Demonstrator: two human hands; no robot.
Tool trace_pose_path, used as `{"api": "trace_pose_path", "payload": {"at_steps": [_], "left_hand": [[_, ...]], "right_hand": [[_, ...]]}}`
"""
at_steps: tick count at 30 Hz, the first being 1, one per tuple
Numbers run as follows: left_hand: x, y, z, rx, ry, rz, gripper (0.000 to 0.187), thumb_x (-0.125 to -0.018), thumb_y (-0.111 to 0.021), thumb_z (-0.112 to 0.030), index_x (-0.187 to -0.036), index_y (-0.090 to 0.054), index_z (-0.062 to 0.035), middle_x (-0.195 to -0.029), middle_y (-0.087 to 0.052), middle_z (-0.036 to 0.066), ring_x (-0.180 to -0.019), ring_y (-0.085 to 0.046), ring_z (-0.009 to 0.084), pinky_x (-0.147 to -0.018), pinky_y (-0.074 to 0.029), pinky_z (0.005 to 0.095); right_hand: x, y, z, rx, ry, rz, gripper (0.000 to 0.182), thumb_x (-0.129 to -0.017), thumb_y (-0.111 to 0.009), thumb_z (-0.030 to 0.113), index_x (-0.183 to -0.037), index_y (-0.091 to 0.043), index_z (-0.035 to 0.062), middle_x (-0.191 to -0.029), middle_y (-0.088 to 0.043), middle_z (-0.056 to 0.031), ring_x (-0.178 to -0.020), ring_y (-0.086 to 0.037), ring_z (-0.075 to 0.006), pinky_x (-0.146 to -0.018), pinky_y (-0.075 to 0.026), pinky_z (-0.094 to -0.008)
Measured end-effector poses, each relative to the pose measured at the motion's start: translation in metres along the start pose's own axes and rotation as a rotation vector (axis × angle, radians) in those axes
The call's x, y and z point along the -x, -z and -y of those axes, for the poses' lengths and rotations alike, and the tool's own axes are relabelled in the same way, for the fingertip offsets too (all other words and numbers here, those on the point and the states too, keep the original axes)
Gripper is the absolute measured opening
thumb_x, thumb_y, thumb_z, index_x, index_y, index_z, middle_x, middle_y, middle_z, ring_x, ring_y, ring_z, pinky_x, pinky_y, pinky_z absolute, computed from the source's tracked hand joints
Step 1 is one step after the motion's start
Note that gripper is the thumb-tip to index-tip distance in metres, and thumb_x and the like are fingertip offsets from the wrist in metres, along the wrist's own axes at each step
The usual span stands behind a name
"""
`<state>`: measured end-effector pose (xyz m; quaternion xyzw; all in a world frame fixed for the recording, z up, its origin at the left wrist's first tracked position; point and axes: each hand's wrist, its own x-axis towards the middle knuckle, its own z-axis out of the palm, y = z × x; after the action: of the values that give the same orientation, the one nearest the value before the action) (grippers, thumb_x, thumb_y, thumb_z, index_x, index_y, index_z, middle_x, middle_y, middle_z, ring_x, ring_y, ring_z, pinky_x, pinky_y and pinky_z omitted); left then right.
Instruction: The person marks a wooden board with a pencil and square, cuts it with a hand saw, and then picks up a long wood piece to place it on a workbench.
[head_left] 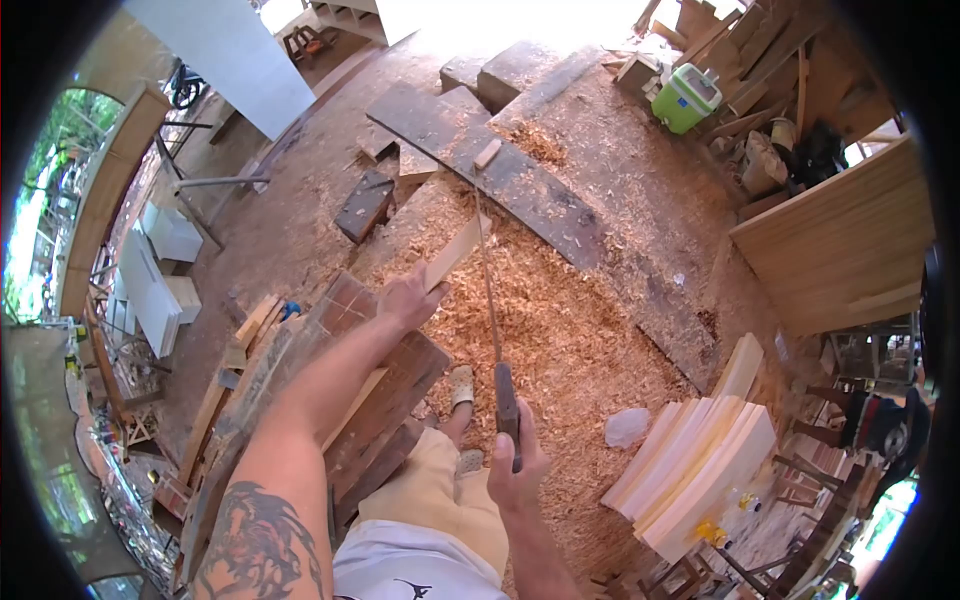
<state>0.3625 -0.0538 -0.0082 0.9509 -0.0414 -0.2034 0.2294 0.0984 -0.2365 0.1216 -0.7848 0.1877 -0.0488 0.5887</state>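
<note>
The right hand (515,468) is closed in a fist around the dark handle of a long, thin blade tool (490,290), whose narrow blade runs up and away towards the far end of a pale wooden strip (452,254). The left hand (410,297) is laid on the near end of that strip, fingers curled over it in a grip. The strip is light, flat and narrow, tilted upward to the right, resting over dark stacked planks (385,385) beside the left forearm. Thick sawdust (560,330) is spread over the floor beneath. A stack of pale boards (700,465) lies well apart at the right, and a green cooler (686,97) is seen far off.
</note>
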Motion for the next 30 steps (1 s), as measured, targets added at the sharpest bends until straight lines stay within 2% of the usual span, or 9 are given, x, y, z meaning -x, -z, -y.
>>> {"api": "trace_pose_path", "payload": {"at_steps": [2, 5, 6, 11, 15, 18, 24, 27, 30], "left_hand": [[0.015, -0.002, 0.019, -0.025, -0.066, -0.016, 0.058, -0.1, -0.059, -0.056, -0.128, -0.057, -0.0047, -0.103, -0.076, 0.023, -0.101, -0.074, 0.043, -0.116, -0.04, 0.0583], [0.034, -0.014, 0.047, -0.048, -0.143, -0.097, 0.059, -0.103, -0.055, -0.057, -0.125, -0.058, -0.0015, -0.102, -0.076, 0.023, -0.105, -0.073, 0.0425, -0.124, -0.026, 0.0615], [0.038, -0.017, 0.054, -0.054, -0.169, -0.135, 0.059, -0.104, -0.054, -0.056, -0.124, -0.058, -0.0005, -0.102, -0.076, 0.023, -0.107, -0.073, 0.0423, -0.126, -0.022, 0.0623], [0.048, -0.015, 0.062, -0.061, -0.188, -0.132, 0.057, -0.104, -0.054, -0.054, -0.124, -0.058, -0.0006, -0.101, -0.076, 0.025, -0.107, -0.073, 0.0419, -0.124, -0.027, 0.0607], [0.047, -0.017, 0.058, -0.08, -0.184, -0.163, 0.052, -0.104, -0.054, -0.051, -0.121, -0.056, -0.0014, -0.098, -0.076, 0.026, -0.101, -0.074, 0.042, -0.121, -0.032, 0.0603], [0.049, -0.016, 0.054, -0.128, -0.145, -0.144, 0.052, -0.104, -0.057, -0.047, -0.125, -0.056, 0.0001, -0.092, -0.076, 0.026, -0.097, -0.075, 0.0414, -0.12, -0.034, 0.0543], [0.05, -0.016, 0.054, -0.173, -0.165, -0.167, 0.047, -0.103, -0.06, -0.045, -0.121, -0.055, -0.0028, -0.094, -0.077, 0.023, -0.097, -0.076, 0.0394, -0.119, -0.036, 0.0588], [0.047, -0.018, 0.054, -0.194, -0.177, -0.161, 0.047, -0.102, -0.06, -0.045, -0.123, -0.055, -0.0026, -0.094, -0.077, 0.023, -0.096, -0.076, 0.0396, -0.119, -0.036, 0.058], [0.045, -0.02, 0.056, -0.155, -0.199, -0.178, 0.047, -0.102, -0.061, -0.044, -0.124, -0.055, -0.0022, -0.094, -0.077, 0.023, -0.095, -0.076, 0.0392, -0.119, -0.035, 0.0572]], "right_hand": [[0.02, -0.006, 0.003, -0.025, -0.058, 0.039, 0.061, -0.102, -0.056, 0.024, -0.153, -0.049, -0.0079, -0.134, -0.067, -0.0274, -0.118, -0.069, -0.0288, -0.099, -0.054, -0.0378], [0.042, -0.022, 0.003, -0.047, 0.046, -0.009, 0.06, -0.1, -0.059, 0.016, -0.153, -0.048, -0.0098, -0.108, -0.072, -0.0191, -0.091, -0.071, -0.0215, -0.083, -0.057, -0.0347], [0.049, -0.026, 0.001, -0.036, 0.048, 0.0, 0.06, -0.1, -0.058, 0.016, -0.153, -0.047, -0.0095, -0.108, -0.072, -0.0188, -0.091, -0.071, -0.021, -0.082, -0.057, -0.0341], [0.068, -0.044, -0.017, -0.082, 0.075, -0.007, 0.059, -0.101, -0.057, 0.014, -0.154, -0.046, -0.0078, -0.107, -0.071, -0.0168, -0.086, -0.068, -0.0176, -0.077, -0.056, -0.0309], [0.071, -0.048, -0.004, -0.113, -0.032, 0.011, 0.058, -0.101, -0.057, 0.014, -0.155, -0.046, -0.0065, -0.105, -0.072, -0.0138, -0.084, -0.068, -0.016, -0.075, -0.056, -0.0318], [0.071, -0.051, -0.004, -0.039, 0.028, -0.025, 0.058, -0.101, -0.057, 0.015, -0.154, -0.047, -0.0066, -0.106, -0.072, -0.013, -0.086, -0.068, -0.0161, -0.077, -0.056, -0.0323], [0.073, -0.054, -0.001, -0.028, -0.024, -0.023, 0.058, -0.101, -0.057, 0.019, -0.153, -0.049, -0.0075, -0.113, -0.072, -0.0183, -0.093, -0.071, -0.0207, -0.083, -0.057, -0.0344], [0.075, -0.055, -0.013, 0.004, 0.007, -0.044, 0.058, -0.102, -0.055, 0.026, -0.153, -0.049, -0.0022, -0.104, -0.066, -0.0089, -0.086, -0.061, -0.0142, -0.074, -0.053, -0.033], [0.071, -0.053, -0.005, -0.003, 0.02, -0.026, 0.06, -0.102, -0.055, 0.029, -0.152, -0.049, -0.0035, -0.103, -0.064, -0.009, -0.085, -0.06, -0.0145, -0.074, -0.052, -0.0329]]}}
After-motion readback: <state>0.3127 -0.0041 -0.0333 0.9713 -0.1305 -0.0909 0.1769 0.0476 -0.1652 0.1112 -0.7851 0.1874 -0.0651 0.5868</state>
